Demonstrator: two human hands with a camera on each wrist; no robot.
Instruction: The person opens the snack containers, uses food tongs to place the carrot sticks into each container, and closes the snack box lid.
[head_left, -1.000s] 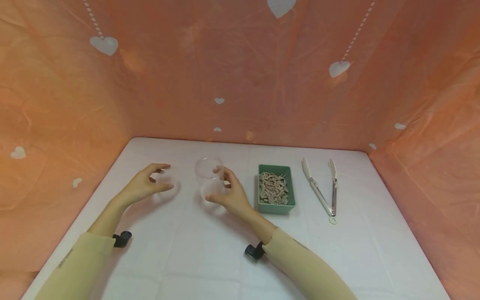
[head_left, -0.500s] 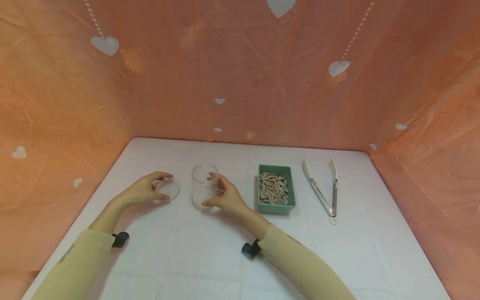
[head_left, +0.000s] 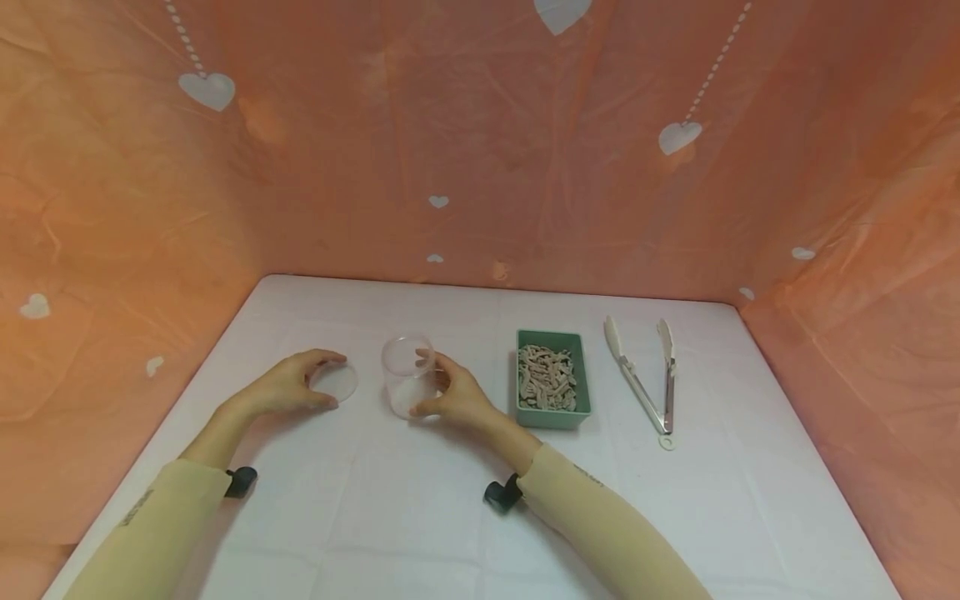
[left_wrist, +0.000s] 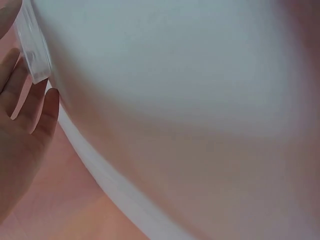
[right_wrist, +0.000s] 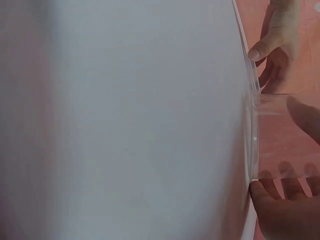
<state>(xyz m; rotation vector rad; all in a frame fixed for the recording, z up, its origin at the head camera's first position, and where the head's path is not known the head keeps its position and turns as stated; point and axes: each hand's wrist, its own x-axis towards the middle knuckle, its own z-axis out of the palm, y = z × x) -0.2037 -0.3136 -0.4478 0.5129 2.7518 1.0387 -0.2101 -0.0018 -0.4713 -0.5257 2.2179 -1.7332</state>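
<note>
My left hand curves its thumb and fingers around the edge of a round clear lid, which lies flat at the table surface. Seen from the left wrist, the lid shows a shallow rim between thumb and fingers. To its right stands a clear plastic jar, upright with its mouth uncovered. My right hand grips the jar from its right side, thumb in front and fingers behind. Through the jar wall in the right wrist view, some fingertips show.
A green rectangular tub filled with greyish-brown dried pieces stands right of the jar. Farther right, metal tongs with pale tips lie spread apart. A white cloth covers the table; orange sheeting with hearts hangs around it.
Both hands have come down toward the table. The jar has moved slightly left and lower and now stands upright, while the lid has settled flat beside the left hand's fingertips.
</note>
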